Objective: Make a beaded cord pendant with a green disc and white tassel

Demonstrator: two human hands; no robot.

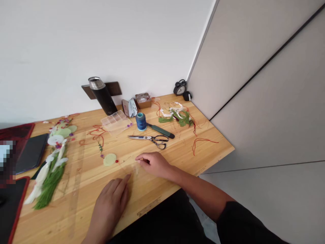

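My right hand (153, 164) is over the table, thumb and forefinger pinched at the end of a thin cord; what lies between the fingertips is too small to make out. That cord runs left to a red bead (116, 161) and a pale green disc (110, 159), with dark green beads (101, 148) and red cord beyond. My left hand (111, 200) rests on the wood nearer the front edge, forefinger extended, holding nothing visible. Scissors (149, 138) lie slightly open behind my right hand. A blue thread spool (141, 122) stands beside a green-handled tool (161, 130).
Green and white tassels (50, 183) lie at left beside a dark tablet (31, 152). A clear compartment box (116, 122), black flask (103, 96), brown box (143, 100) and black clock (180, 88) stand behind. More tassels (180, 116) and red cord (203, 140) lie at right.
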